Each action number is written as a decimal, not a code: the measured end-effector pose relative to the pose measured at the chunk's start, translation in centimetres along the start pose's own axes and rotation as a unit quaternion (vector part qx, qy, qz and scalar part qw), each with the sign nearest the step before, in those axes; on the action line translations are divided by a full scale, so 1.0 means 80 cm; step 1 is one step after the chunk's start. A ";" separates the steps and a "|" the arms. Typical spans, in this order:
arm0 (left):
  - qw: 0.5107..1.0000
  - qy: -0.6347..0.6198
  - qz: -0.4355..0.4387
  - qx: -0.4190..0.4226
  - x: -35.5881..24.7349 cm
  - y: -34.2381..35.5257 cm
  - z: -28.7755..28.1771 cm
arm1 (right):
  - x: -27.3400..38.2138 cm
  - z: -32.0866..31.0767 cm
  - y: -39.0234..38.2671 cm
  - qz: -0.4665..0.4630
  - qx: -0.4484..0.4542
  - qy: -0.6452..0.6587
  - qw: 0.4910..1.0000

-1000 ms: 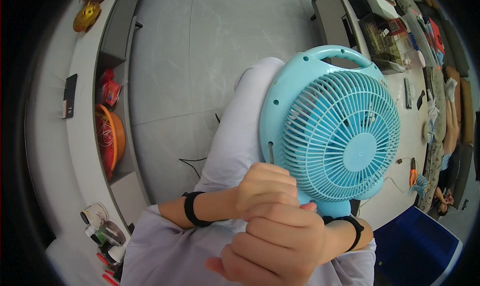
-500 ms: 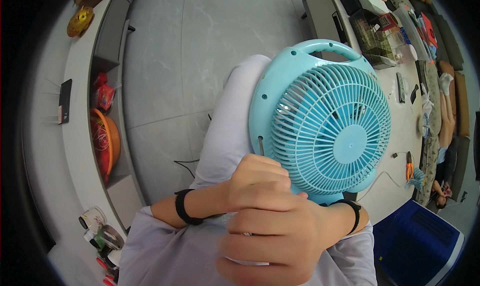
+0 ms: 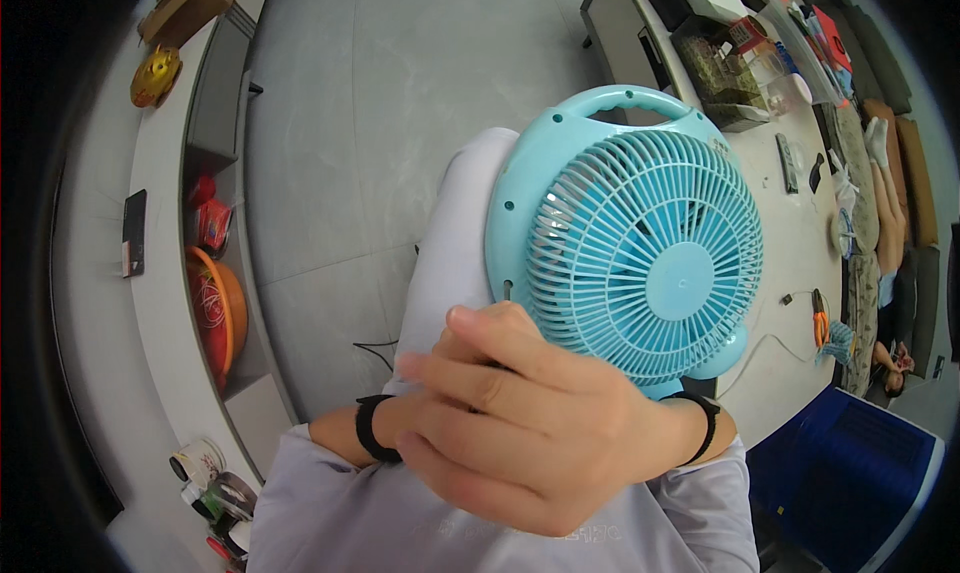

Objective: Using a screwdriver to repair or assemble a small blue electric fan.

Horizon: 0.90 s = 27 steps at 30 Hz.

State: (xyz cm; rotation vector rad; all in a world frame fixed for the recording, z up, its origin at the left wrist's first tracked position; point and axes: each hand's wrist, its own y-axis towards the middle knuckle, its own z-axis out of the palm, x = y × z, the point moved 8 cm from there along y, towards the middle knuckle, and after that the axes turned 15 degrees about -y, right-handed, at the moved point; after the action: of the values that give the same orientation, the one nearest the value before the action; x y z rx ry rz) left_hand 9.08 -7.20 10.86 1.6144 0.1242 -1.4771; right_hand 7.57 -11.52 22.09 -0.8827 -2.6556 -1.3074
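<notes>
A light blue round fan (image 3: 682, 281) with a ribbed grille leans on my lap, its carrying handle at the top. Along its rim sit several dark screw holes. A thin metal screwdriver shaft (image 3: 507, 291) stands in the lower left hole. My left hand (image 3: 513, 319) is closed around the screwdriver just below that hole, mostly covered by the other hand. My right hand (image 3: 545, 423) lies across it, fingers bent around where the screwdriver's handle would be; the handle itself is hidden.
On the right, a white table (image 3: 790, 243) carries a remote (image 3: 787, 163), orange-handled pliers (image 3: 820, 318) and boxes. A dark blue bin-like box (image 3: 840, 473) stands lower right. At left is a cabinet with an orange basin (image 3: 233, 308). Another person lies on the sofa at far right.
My right hand has turned and shifted up and left over my left hand, its fingertips now pointing left. The fan appears slightly farther left in view.
</notes>
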 end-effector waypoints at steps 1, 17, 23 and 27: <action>1.000 -0.001 0.001 -0.009 0.001 -0.001 0.001 | 0.005 -0.001 0.000 -0.014 -0.003 -0.057 0.998; 1.000 0.003 -0.009 0.002 0.008 0.000 0.003 | -0.012 0.003 -0.006 0.072 0.046 -0.128 0.988; 0.995 0.011 -0.012 0.099 0.030 0.025 -0.017 | -0.012 0.011 -0.002 0.073 0.147 0.064 0.984; 0.993 0.009 -0.003 0.116 0.030 0.024 -0.017 | -0.016 0.005 -0.004 0.045 0.139 -0.015 0.989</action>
State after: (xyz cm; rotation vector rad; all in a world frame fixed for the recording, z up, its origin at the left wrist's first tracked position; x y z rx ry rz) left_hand 11.90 -8.57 9.72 1.8143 -0.0341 -1.5252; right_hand 8.59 -12.01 21.27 -0.9746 -2.6941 -0.8823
